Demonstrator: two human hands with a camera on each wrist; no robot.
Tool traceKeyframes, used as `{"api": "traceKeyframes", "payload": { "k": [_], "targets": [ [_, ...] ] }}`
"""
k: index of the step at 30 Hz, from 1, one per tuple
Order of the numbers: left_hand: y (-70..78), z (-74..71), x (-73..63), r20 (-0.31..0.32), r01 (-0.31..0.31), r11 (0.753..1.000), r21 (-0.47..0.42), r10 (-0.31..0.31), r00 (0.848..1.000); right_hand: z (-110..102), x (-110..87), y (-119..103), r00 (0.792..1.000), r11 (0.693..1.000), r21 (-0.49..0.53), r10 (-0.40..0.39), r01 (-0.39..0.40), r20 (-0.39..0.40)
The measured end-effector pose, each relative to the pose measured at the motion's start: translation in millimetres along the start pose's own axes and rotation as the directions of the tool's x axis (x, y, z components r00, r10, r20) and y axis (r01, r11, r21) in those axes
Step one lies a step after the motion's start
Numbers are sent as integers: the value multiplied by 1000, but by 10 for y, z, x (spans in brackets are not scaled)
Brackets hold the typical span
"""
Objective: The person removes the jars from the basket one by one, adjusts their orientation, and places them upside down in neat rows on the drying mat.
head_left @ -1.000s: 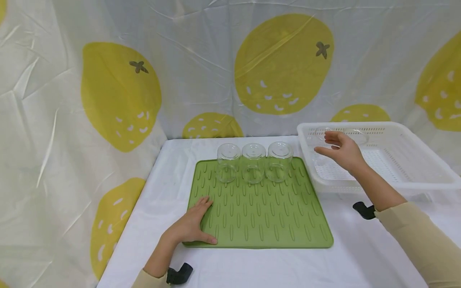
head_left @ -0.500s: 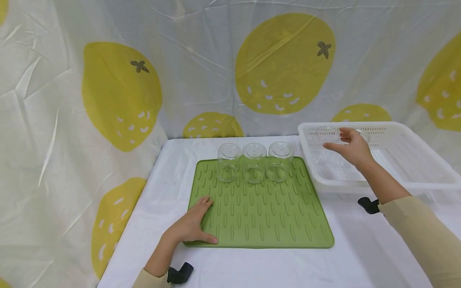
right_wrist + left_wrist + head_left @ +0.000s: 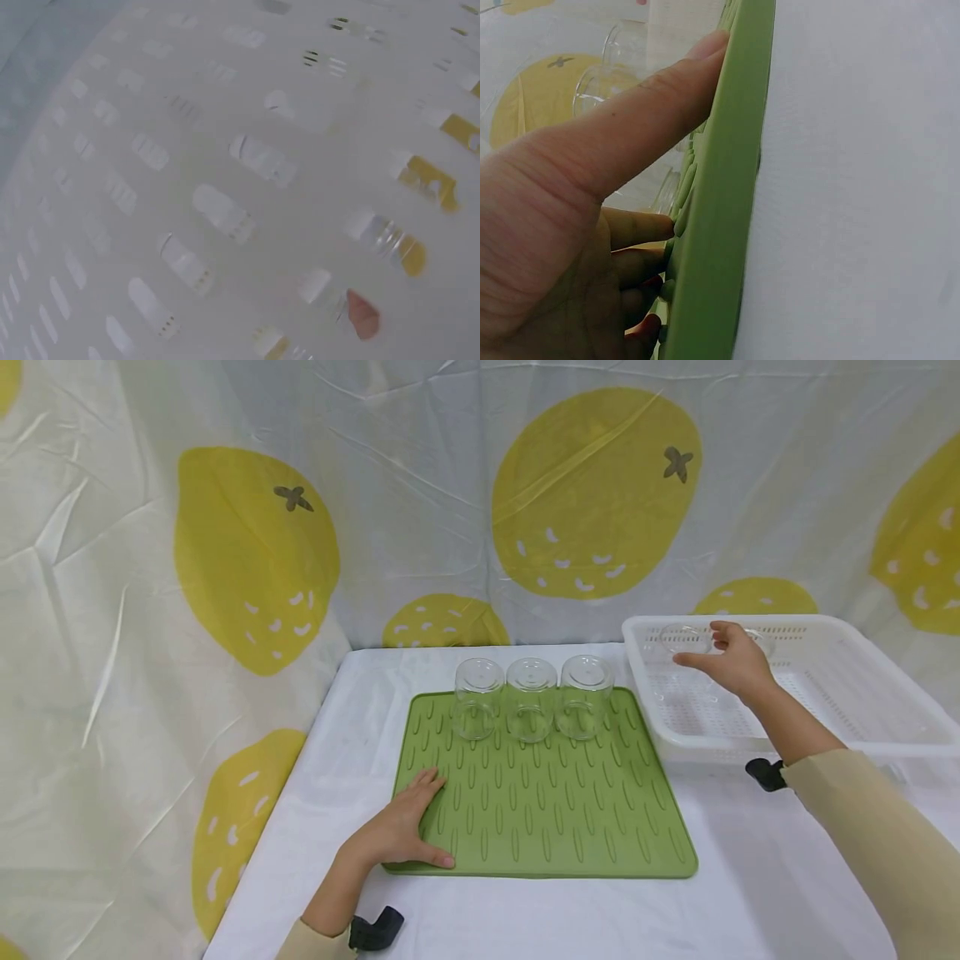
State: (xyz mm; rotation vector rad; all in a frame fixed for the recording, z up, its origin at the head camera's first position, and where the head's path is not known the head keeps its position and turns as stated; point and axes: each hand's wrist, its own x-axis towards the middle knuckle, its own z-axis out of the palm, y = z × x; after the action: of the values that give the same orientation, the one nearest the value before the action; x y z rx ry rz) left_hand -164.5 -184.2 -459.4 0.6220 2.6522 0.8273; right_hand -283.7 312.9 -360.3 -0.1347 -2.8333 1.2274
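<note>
A green ribbed mat (image 3: 555,810) lies on the white table, with three clear glasses (image 3: 531,697) standing upside down in a row along its far edge. My left hand (image 3: 397,831) rests flat on the mat's near left corner; in the left wrist view its thumb (image 3: 630,112) lies along the mat's edge (image 3: 720,210). My right hand (image 3: 731,660) reaches into the white slotted basket (image 3: 705,745), thumb and fingers round a clear glass (image 3: 678,639) at its far end. The right wrist view shows only the basket wall (image 3: 225,150).
The basket stands at the right, just off the mat. A lemon-print curtain (image 3: 255,552) closes off the back and left. White table shows in front of the mat (image 3: 562,918). Black wrist straps (image 3: 765,772) sit on both forearms.
My right hand has moved further into the basket and drawn its fingers in round the glass. The left hand and the three glasses have stayed put.
</note>
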Motion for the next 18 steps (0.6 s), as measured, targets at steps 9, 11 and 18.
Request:
{"api": "traceKeyframes", "payload": {
  "k": [9,11,18],
  "targets": [
    [-12,2,3,0,2,1000,1,-2,1000,41,107,14,999,1000,-6,23,-22,24],
    [-14,1,5,-1,3,1000,2,-3,1000,51,131,24,999,999,-10,36,-35,33],
    [-22,11,11,2,0,1000,-6,0,1000,95,185,52,997,997,-37,62,-61,35]
  ]
}}
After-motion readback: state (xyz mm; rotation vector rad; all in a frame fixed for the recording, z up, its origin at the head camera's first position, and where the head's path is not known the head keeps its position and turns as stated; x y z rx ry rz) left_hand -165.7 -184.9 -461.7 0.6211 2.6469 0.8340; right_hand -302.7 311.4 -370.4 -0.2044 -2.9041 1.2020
